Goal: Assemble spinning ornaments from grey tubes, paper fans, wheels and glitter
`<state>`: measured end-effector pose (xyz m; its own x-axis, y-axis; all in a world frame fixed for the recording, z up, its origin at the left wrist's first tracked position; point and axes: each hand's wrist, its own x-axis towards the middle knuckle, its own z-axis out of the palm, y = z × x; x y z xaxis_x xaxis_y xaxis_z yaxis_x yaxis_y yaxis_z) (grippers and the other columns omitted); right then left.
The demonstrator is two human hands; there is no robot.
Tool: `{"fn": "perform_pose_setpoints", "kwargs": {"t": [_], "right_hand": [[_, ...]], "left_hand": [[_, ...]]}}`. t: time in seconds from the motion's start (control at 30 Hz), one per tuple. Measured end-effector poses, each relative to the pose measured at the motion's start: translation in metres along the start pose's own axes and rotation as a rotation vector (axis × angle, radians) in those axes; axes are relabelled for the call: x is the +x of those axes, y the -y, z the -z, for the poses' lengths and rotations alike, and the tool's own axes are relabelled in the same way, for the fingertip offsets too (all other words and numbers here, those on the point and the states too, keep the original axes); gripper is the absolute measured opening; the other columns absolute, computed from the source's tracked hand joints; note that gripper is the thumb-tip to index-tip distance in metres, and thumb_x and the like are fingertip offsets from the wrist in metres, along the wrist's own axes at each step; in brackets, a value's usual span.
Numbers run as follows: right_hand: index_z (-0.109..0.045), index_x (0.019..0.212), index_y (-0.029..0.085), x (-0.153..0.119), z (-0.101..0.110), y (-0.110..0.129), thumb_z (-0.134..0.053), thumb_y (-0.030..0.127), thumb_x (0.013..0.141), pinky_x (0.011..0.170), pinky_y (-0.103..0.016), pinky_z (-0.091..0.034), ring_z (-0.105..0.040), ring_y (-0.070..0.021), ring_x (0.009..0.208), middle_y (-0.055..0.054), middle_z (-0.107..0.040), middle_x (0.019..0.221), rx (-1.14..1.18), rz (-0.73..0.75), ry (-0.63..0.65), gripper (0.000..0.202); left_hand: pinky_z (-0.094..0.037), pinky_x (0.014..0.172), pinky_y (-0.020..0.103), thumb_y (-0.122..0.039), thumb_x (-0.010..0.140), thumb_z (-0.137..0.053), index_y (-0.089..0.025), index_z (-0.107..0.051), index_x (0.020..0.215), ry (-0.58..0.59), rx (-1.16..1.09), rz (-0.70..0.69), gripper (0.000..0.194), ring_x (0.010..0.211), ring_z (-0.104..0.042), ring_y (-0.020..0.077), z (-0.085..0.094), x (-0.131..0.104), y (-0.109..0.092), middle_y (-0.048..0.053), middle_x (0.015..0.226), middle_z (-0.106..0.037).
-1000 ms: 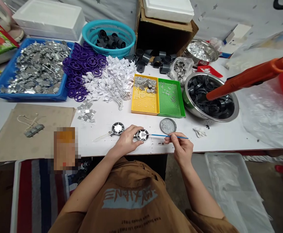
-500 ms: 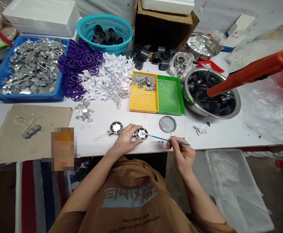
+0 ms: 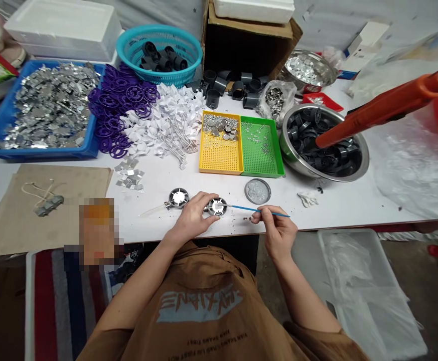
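My left hand (image 3: 193,216) is closed around the left side of a small round dark housing with a white spoked disc (image 3: 217,206), which rests on the table. In my right hand (image 3: 279,228) a thin blue-handled paintbrush (image 3: 256,209) is pinched; its tip touches the white disc. A second round housing of the same kind (image 3: 178,198) lies to the left of my left hand, with a pale wire running from it. Behind the brush sits a shallow round dish (image 3: 257,191) of clear, wet-looking material.
Yellow (image 3: 221,163) and green (image 3: 263,168) trays of small metal parts stand behind. A steel bowl of black parts (image 3: 365,163) is at right, under an orange tool (image 3: 384,110). Purple rings (image 3: 108,120), white pieces (image 3: 147,128) and a blue tray (image 3: 94,140) lie left.
My right hand and the brush have moved slightly left, and the brush tip has shifted left over the white disc. My left hand keeps its hold on the housing.
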<state>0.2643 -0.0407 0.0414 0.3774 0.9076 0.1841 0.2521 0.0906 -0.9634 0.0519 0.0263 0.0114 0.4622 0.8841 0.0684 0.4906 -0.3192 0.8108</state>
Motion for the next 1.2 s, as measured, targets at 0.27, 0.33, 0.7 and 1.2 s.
{"fn": "perform_pose_setpoints", "kwargs": {"t": [0.27,0.33,0.7,1.2], "right_hand": [[-0.066,0.087,0.017,-0.007,0.004,0.002,-0.058,0.028,0.090,0.058,-0.027,-0.053,-0.064,-0.0122,0.058,0.000,-0.066,0.070,-0.042,-0.041,0.002,0.014],[-0.066,0.086,0.017,-0.009,0.005,0.003,-0.058,0.028,0.090,0.059,-0.027,-0.053,-0.064,-0.0122,0.057,0.000,-0.066,0.070,-0.028,-0.041,-0.010,0.014],[-0.067,0.088,0.017,-0.007,0.001,0.004,-0.059,0.030,0.090,0.062,-0.028,-0.056,-0.068,-0.0135,0.060,-0.001,-0.070,0.070,0.012,-0.066,-0.019,0.015],[-0.067,0.089,0.016,0.001,0.034,-0.011,-0.062,0.030,0.087,0.063,-0.032,-0.057,-0.070,-0.0163,0.062,-0.004,-0.071,0.074,0.169,-0.015,-0.168,0.015]], "left_hand": [[-0.048,0.095,0.038,-0.020,0.075,-0.072,-0.023,-0.054,0.122,-0.006,0.017,0.027,0.050,0.106,-0.058,0.0225,-0.001,0.001,-0.003,0.006,0.113,-0.059],[-0.048,0.095,0.038,-0.021,0.076,-0.072,-0.023,-0.054,0.122,-0.007,0.015,0.024,0.049,0.106,-0.058,0.0222,-0.001,0.001,-0.004,0.006,0.113,-0.059],[-0.048,0.094,0.038,-0.021,0.075,-0.072,-0.022,-0.055,0.121,-0.018,0.019,0.021,0.049,0.106,-0.058,0.0229,-0.002,0.001,-0.003,0.007,0.112,-0.059],[-0.049,0.094,0.042,-0.020,0.078,-0.066,-0.022,-0.052,0.123,-0.106,0.115,0.052,0.048,0.106,-0.059,0.0255,-0.013,0.015,-0.002,0.008,0.116,-0.058]]}}
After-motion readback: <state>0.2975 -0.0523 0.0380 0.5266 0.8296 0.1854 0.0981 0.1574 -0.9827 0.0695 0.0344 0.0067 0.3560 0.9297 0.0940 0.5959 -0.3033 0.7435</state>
